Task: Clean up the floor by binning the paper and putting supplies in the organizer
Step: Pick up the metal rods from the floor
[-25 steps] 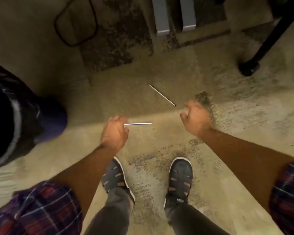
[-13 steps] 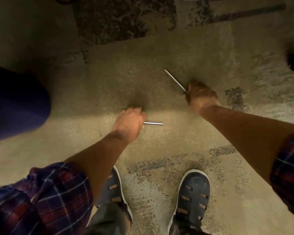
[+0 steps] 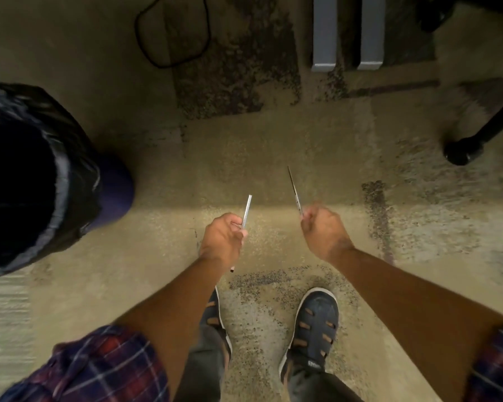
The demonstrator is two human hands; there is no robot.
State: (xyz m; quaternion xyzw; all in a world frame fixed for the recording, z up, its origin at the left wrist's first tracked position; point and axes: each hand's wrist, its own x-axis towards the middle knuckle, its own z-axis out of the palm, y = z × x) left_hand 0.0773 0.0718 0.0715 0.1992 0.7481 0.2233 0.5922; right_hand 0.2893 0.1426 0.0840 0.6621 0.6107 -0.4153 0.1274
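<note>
The left hand (image 3: 222, 237) is closed around a thin silver pencil (image 3: 246, 211). The fingers are curled over its middle part, the upper end points up and away from the person, and a small dark tip shows below the wrist. The right hand (image 3: 321, 227) is also closed, and it grips a second thin stick, a darker pencil (image 3: 294, 190), by its lower end. This one leans a little to the left and its pointed end is directed away from the body. The two pencils are near each other but they do not touch. Both are held above the floor, not lying on it.

Both forearms are bare, and the rolled plaid sleeves (image 3: 99, 369) in red and blue appear at the bottom corners. Under the arms stand two dark shoes (image 3: 317, 323) with small openings, and grey trouser legs (image 3: 204, 369) above them.

The floor (image 3: 273, 146) is a beige carpet with dark speckled patches. At the left side stands a blue bin (image 3: 115, 192) with a black bag liner (image 3: 70, 158); its opening is dark, and I cannot tell what is inside. It is well apart from the hands. Farther away, a black cable (image 3: 172, 33) makes a loop on the floor. Two grey legs of furniture (image 3: 324, 33) stand at the top, and a black chair leg (image 3: 476, 137) with its foot is at the right edge.
</note>
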